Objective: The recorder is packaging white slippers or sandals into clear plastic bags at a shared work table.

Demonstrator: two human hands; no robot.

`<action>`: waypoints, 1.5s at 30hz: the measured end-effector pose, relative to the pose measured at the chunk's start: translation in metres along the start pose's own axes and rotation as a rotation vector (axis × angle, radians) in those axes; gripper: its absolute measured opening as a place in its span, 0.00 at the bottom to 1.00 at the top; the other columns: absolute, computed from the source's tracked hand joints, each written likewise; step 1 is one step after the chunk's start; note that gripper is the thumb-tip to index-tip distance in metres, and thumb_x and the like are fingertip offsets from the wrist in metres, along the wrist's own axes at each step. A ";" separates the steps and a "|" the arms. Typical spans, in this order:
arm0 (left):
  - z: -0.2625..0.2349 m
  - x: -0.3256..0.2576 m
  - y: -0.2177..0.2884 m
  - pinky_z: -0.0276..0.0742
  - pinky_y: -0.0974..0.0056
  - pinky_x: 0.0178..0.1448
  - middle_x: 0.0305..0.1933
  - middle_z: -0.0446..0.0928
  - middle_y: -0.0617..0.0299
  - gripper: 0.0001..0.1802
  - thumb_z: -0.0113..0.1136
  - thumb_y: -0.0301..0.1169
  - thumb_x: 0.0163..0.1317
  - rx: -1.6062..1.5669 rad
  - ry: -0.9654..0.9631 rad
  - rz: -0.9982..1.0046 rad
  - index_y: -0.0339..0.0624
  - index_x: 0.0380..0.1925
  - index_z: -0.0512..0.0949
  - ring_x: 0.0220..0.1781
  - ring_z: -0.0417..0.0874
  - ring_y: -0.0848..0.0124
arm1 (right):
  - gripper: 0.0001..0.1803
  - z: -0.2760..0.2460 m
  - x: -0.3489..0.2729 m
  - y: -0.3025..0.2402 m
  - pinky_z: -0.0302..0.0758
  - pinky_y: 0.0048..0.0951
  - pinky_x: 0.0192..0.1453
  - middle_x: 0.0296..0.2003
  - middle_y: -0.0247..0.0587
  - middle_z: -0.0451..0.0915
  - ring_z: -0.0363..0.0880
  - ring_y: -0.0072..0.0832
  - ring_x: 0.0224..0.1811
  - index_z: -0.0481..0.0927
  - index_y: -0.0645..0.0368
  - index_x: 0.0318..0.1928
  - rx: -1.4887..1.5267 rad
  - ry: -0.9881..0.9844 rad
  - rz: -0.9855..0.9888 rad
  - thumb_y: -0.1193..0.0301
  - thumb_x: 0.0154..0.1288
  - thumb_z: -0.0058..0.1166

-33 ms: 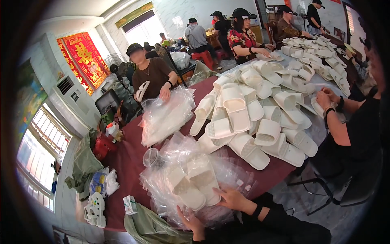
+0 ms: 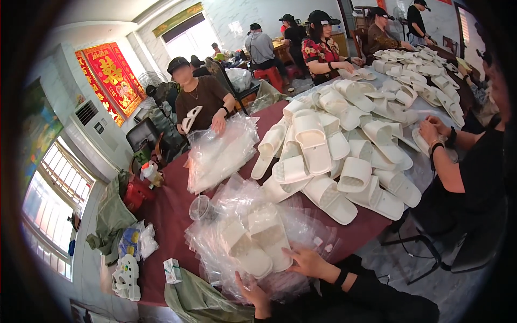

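A pair of white slide slippers (image 2: 252,245) lies side by side on a spread of clear plastic bags (image 2: 309,231), heels toward me. Glossy plastic surrounds the pair; whether both are fully inside a bag I cannot tell. My right hand (image 2: 311,265) has its fingers closed at the heel edge of the right slipper. Below the left slipper's heel, my left hand (image 2: 253,297) touches the plastic with its fingers apart. A big heap of loose white slippers (image 2: 328,202) rises just beyond, to the right.
A clear plastic cup (image 2: 201,208) stands left of the bags on the dark red tablecloth (image 2: 171,207). Another bag stack (image 2: 221,153) lies before a person across the table. A small box (image 2: 172,271) and green cloth (image 2: 199,296) are near left. Another person's hands (image 2: 433,129) work at right.
The person across the table has slightly turned the white slipper in their hand. My hands and the slippers before me stay in place.
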State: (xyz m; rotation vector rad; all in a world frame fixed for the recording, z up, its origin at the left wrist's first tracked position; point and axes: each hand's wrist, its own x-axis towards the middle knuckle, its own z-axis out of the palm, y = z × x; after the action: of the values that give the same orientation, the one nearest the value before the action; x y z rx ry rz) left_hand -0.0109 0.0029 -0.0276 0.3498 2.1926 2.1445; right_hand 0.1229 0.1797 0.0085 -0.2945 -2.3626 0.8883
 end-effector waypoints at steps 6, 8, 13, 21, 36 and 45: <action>0.004 0.008 0.014 0.73 0.66 0.53 0.51 0.75 0.50 0.18 0.51 0.19 0.62 -0.269 -0.073 -0.147 0.25 0.53 0.69 0.49 0.76 0.67 | 0.35 -0.003 0.007 -0.003 0.72 0.42 0.52 0.57 0.55 0.68 0.74 0.52 0.48 0.66 0.54 0.62 -0.036 0.015 0.056 0.60 0.55 0.60; 0.005 0.006 0.015 0.74 0.66 0.51 0.50 0.75 0.50 0.17 0.51 0.19 0.63 -0.186 -0.067 -0.125 0.25 0.52 0.70 0.46 0.77 0.68 | 0.34 0.000 0.008 -0.003 0.72 0.42 0.50 0.54 0.54 0.71 0.75 0.50 0.46 0.67 0.54 0.62 -0.058 0.066 0.051 0.61 0.55 0.60; 0.013 -0.005 0.030 0.74 0.66 0.47 0.43 0.77 0.54 0.12 0.50 0.21 0.64 -0.021 -0.052 -0.046 0.28 0.47 0.74 0.43 0.77 0.70 | 0.29 -0.001 0.008 -0.011 0.72 0.40 0.38 0.30 0.43 0.77 0.76 0.41 0.33 0.68 0.57 0.61 -0.151 0.087 0.084 0.66 0.58 0.56; 0.007 -0.012 0.023 0.71 0.70 0.41 0.34 0.74 0.62 0.09 0.53 0.24 0.63 -0.099 -0.129 -0.040 0.31 0.42 0.74 0.36 0.73 0.75 | 0.30 -0.002 -0.005 -0.015 0.71 0.37 0.27 0.23 0.41 0.76 0.76 0.38 0.24 0.67 0.56 0.62 -0.262 0.210 0.173 0.66 0.59 0.54; 0.021 -0.017 0.034 0.69 0.70 0.34 0.27 0.72 0.61 0.09 0.54 0.30 0.64 0.230 -0.114 0.219 0.35 0.30 0.70 0.28 0.71 0.76 | 0.31 0.017 0.012 0.008 0.73 0.41 0.29 0.26 0.44 0.78 0.78 0.40 0.26 0.63 0.61 0.63 -0.481 -0.006 0.182 0.69 0.58 0.48; 0.024 -0.019 0.048 0.70 0.65 0.36 0.25 0.68 0.59 0.09 0.54 0.29 0.63 0.334 -0.160 0.251 0.34 0.32 0.67 0.30 0.70 0.72 | 0.23 0.017 0.009 -0.011 0.71 0.45 0.30 0.28 0.49 0.77 0.76 0.44 0.28 0.71 0.66 0.51 -0.500 -0.077 0.186 0.68 0.54 0.51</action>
State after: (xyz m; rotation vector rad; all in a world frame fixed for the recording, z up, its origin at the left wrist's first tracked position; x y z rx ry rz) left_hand 0.0179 0.0232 0.0172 0.8244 2.5209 1.7654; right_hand 0.1053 0.1657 0.0096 -0.6982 -2.6366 0.3753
